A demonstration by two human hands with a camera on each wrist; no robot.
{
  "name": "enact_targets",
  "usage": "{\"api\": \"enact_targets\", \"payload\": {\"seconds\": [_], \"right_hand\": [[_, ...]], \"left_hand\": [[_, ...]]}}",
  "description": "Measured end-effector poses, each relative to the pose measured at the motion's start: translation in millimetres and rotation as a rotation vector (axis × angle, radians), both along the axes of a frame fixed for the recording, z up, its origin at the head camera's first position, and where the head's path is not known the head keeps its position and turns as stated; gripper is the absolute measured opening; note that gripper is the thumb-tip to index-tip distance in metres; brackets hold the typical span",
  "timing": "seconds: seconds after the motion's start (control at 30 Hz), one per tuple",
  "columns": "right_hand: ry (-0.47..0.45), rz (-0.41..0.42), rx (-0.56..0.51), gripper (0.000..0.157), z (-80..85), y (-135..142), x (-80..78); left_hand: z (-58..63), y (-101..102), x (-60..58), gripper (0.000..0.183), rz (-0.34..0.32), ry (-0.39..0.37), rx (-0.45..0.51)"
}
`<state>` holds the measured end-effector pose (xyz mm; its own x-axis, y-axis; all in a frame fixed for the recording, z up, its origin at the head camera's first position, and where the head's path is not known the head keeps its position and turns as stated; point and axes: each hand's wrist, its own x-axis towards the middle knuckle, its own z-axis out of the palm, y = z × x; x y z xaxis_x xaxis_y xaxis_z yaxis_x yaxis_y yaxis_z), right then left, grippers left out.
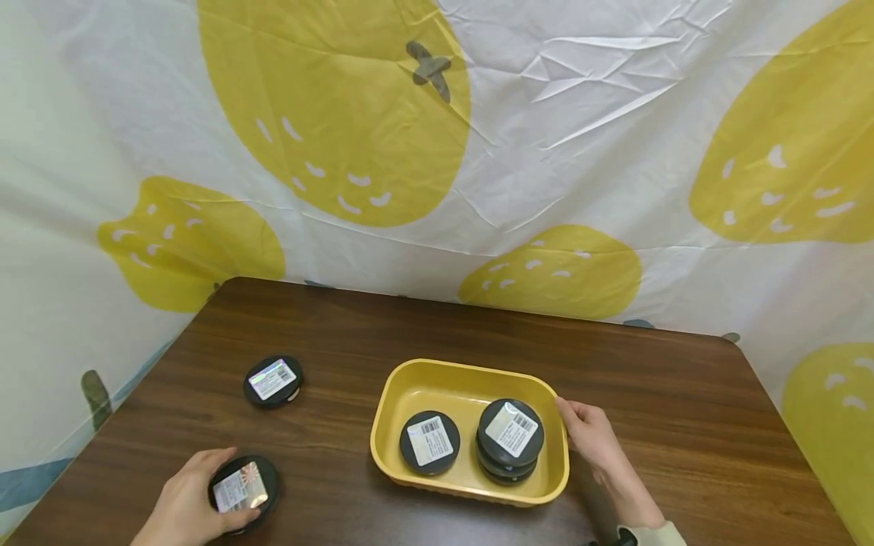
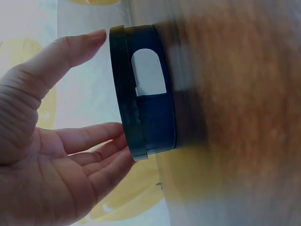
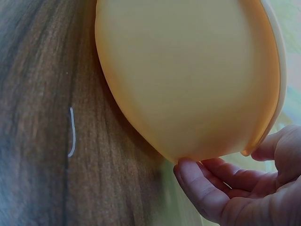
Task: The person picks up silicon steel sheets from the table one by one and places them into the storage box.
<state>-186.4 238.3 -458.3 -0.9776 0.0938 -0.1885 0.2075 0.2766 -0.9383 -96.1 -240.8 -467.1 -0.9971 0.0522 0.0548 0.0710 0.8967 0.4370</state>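
In the head view, my left hand (image 1: 198,493) is at a black, flat round lidded container (image 1: 268,476) with a shiny label, at the table's front left. The left wrist view shows my thumb just off the lid's edge and my other fingertips right at it. A white patch shows on the container's dark side (image 2: 153,122). My right hand (image 1: 592,436) holds the right end of a yellow plastic bin (image 1: 471,371), with fingertips at its rim and outer wall (image 3: 188,80). Inside the bin sit a single black container (image 1: 430,444) and a stack of them (image 1: 510,434).
Another black round container (image 1: 273,381) with a white label lies farther back on the left of the brown wooden table (image 1: 328,334). Behind the table hangs a white cloth (image 1: 519,152) printed with yellow fruit.
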Motion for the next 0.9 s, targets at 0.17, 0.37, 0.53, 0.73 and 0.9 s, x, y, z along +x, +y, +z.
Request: {"api": "enact_targets", "payload": {"seconds": [0.17,0.37,0.53,0.73,0.9], "right_hand": [[0.003,-0.004,-0.003,0.035,-0.3,-0.3,0.1],[0.006,-0.006,-0.01,0.035,-1.0,-0.3,-0.3],[0.007,-0.003,-0.006,0.036,-1.1,-0.4,0.1],[0.004,-0.004,-0.002,0.036,-0.7,-0.3,0.2],[0.006,0.0,-0.009,0.036,-0.2,-0.7,0.2]], "left_hand": [[-1.2,-0.1,-2.6,0.092,-0.018,-0.084,-0.008],[-2.9,0.3,-3.5,0.092,-0.017,-0.1,-0.006],[-3.5,-0.3,-3.0,0.092,-0.019,-0.099,-0.005],[-3.6,0.3,-3.5,0.092,-0.013,-0.108,-0.004],[-2.7,2.9,-3.5,0.092,-0.013,-0.066,-0.003]]}}
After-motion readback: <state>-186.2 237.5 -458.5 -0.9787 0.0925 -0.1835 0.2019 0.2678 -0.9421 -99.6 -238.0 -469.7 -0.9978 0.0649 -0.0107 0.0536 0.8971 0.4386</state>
